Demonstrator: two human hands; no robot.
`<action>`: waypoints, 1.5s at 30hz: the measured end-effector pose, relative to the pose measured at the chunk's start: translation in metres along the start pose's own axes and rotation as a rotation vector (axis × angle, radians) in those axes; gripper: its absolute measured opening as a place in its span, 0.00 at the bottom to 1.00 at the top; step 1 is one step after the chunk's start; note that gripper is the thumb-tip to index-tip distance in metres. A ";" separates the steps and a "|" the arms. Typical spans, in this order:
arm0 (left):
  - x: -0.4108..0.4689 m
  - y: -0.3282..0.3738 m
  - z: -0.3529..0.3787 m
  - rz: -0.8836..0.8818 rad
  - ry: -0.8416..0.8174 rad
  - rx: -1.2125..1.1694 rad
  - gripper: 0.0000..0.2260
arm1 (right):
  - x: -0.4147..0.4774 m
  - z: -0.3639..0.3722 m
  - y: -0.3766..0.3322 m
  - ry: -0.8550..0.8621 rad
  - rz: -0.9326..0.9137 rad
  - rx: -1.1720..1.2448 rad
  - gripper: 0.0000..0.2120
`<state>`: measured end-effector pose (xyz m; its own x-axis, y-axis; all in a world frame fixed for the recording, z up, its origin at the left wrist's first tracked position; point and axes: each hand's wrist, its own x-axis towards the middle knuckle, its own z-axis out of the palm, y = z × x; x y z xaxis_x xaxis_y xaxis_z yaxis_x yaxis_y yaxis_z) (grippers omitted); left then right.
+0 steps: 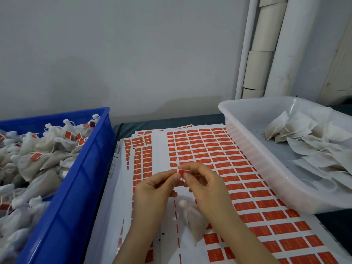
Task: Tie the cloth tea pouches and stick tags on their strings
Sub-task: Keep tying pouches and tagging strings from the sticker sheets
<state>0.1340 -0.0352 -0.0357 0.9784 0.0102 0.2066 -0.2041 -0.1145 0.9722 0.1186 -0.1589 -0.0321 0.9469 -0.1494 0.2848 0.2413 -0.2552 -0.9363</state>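
A blue plastic crate (85, 178) stood at 9 o'clock from the hands, heaped with tied white cloth pouches (34, 162), many carrying red tags. At 2 o'clock sat a translucent white plastic tub (257, 159) holding flat, untied white cloth pouches (312, 141). Neither container touched the hands, and nothing lay between the hands and either of them.

Overlapping white sheets of red rectangular stickers (247, 187) covered the work area between the two containers, lying on a dark table covering (167, 121). A plain grey wall (133, 54) rose behind, and at 1 o'clock white pipes (282, 54) and stacked cardboard tubes (261, 54) stood upright in the corner.

The left hand (154, 189) and the right hand (207, 183) met above the sheets, each with thumb and forefinger pinching a small red paper tag (182, 171) from opposite sides, the other fingers curled. A thin white string (178, 165) showed just above the tag. The tag's long edge ran roughly from 9 to 3 o'clock.

Below the hands, at 6 o'clock from the tag, a tied white cloth tea pouch (194, 220) lay on the sheets, partly hidden by the right wrist. Its long axis ran from 11 to 5 o'clock, with the gathered neck towards 11 o'clock.
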 end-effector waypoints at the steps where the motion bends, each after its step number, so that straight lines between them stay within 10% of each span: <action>1: 0.000 0.000 0.000 -0.015 0.000 -0.012 0.09 | 0.000 0.001 0.000 0.004 -0.010 -0.011 0.10; 45: -0.001 0.009 0.002 -0.132 -0.007 -0.178 0.07 | 0.003 -0.002 0.002 0.193 0.052 -0.030 0.06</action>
<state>0.1310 -0.0385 -0.0270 0.9971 0.0066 0.0762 -0.0764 0.0643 0.9950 0.1215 -0.1617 -0.0329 0.8991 -0.3425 0.2726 0.1836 -0.2702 -0.9451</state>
